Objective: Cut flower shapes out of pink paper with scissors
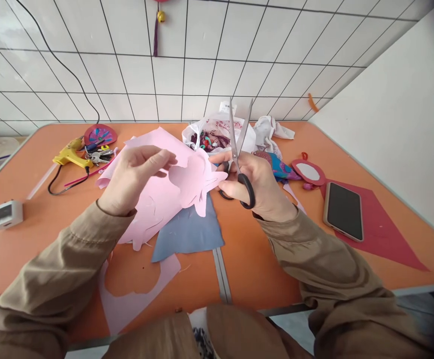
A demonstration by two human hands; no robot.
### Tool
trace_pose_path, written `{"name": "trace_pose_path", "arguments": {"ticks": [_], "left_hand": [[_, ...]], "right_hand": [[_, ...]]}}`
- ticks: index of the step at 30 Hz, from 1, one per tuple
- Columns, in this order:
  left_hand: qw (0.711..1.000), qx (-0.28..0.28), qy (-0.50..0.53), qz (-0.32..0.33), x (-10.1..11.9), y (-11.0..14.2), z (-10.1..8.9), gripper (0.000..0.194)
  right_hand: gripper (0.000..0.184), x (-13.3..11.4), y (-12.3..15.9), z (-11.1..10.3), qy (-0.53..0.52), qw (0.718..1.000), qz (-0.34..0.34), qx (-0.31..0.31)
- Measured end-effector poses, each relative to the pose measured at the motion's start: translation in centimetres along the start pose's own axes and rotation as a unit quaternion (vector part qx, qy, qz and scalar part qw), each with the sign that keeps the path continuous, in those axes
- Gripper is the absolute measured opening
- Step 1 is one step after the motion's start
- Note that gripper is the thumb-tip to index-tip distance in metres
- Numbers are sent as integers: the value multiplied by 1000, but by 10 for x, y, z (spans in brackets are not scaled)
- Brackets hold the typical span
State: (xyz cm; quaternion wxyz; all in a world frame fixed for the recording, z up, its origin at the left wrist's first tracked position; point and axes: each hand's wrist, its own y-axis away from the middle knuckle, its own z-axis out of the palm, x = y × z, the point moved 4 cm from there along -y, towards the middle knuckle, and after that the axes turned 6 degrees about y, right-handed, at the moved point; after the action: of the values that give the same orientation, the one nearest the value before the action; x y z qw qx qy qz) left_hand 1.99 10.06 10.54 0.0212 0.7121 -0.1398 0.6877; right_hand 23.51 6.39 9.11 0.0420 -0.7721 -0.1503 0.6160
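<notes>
In my right hand (262,182) is a pair of scissors (244,132) with black handles, the blades parted and pointing up. The thumb and a finger of that hand also pinch a pink cut-out with wavy edges (190,177), which looks like thin sheet material. My left hand (134,174) hovers just left of the cut-out, its fingers loosely curved and apart, with nothing visible in them. Under both hands lie a large pink sheet (145,209) and a blue-grey piece (190,234). A pink offcut (127,304) lies nearer to me.
On the orange table (262,264), a yellow glue gun (73,153) and keys (101,156) lie at left, near a small white device (7,214). A plastic bag (243,134) of trinkets stands at the back. A phone (343,210) rests on a red sheet (383,219) at right.
</notes>
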Motion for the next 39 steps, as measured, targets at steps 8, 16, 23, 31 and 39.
{"name": "trace_pose_path", "arguments": {"ticks": [8,16,23,31,39], "left_hand": [[972,-189,-66,119,-2,3,21,43],[956,-292,-6,-21,-20,4,31,27],[957,-274,52,-85,-33,4,31,21],[972,-110,166,-127,-40,-7,19,25],[951,25,279,-127,-37,-11,2,31]], "right_hand": [[58,-8,7,4,28,993,6,-118],[67,3,5,5,-7,991,32,-130],[55,3,3,10,-45,993,45,-104],[50,-24,17,-26,1,999,-24,-48],[69,-14,19,-20,-12,979,116,-165]]}}
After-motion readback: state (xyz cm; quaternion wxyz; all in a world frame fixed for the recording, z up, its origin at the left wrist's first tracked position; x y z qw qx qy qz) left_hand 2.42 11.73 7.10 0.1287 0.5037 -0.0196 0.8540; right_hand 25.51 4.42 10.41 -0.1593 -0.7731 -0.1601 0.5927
